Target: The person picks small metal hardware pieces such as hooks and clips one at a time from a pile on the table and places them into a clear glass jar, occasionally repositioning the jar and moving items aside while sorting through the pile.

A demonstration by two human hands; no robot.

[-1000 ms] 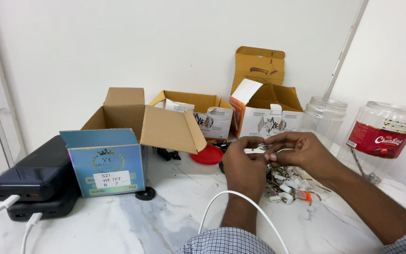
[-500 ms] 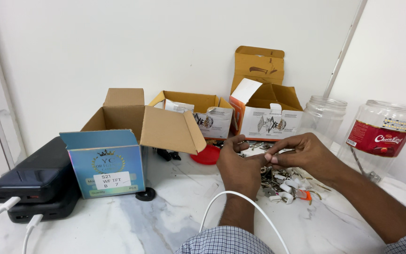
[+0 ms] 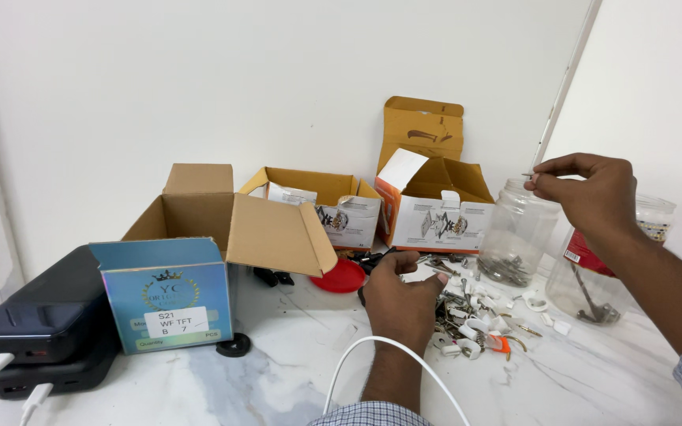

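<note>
- The marble counter [image 3: 199, 386] carries everything; the open brown box [image 3: 222, 221] and the blue box [image 3: 163, 296] stand well to the left of the fingers, the two orange-and-white boxes [image 3: 428, 209] behind them.
- The right hand [image 3: 590, 193], which half a second ago was joined with the left low over the hardware, is now seen lifted up and to the right, above the mouth of the clear plastic jar [image 3: 518, 233].
- A small nail or screw [image 3: 532, 177] is pinched between the thumb and forefinger of the right hand, directly over the jar's opening; its exact kind cannot be told.
- The left hand [image 3: 398, 296] is now lowered onto the counter, fingers curled loosely at the edge of the pile of clips and nails [image 3: 475, 312]; whether anything is held in them cannot be told.
- The two hands are thus parted, and one piece is judged to have been sorted out of the pile, with similar metal pieces already lying in the jar's bottom.
- A red lid [image 3: 341, 276] lies just left of the left fingers.
</note>
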